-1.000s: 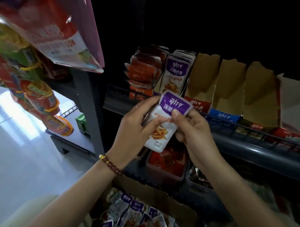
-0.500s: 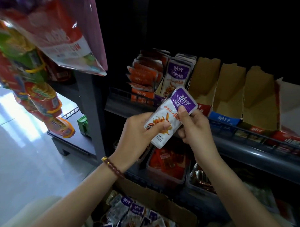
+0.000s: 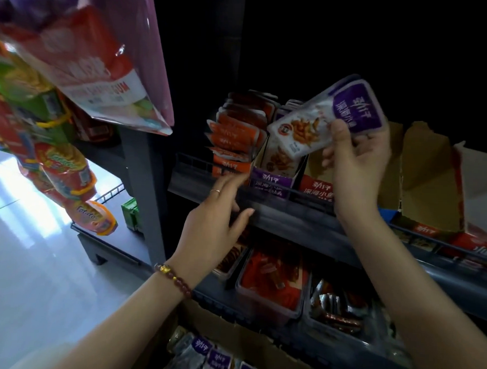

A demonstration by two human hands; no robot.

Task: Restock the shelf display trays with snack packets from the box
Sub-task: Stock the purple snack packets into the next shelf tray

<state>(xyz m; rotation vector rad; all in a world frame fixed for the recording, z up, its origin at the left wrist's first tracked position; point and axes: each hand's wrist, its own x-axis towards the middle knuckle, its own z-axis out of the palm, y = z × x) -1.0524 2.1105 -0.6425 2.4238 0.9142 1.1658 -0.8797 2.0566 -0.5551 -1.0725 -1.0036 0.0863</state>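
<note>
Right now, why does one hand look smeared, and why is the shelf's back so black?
Head view: the left hand shows fingers streaked by motion blur, while the right hand and its purple packet look fairly sharp; the shelf recess is unlit, and daylight glares off the floor at left.

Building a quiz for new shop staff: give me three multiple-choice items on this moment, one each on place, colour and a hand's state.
1. Where is the held packet? A in a cart; B raised over the purple tray; C on a counter.
2. Its top band is: A purple; B green; C yellow.
3. The left hand is: A pinching a packet; B out of view; C open, empty.
Answers: B, the right hand holds it above the tray; A, purple band shows; C, its fingers hold nothing.
</note>
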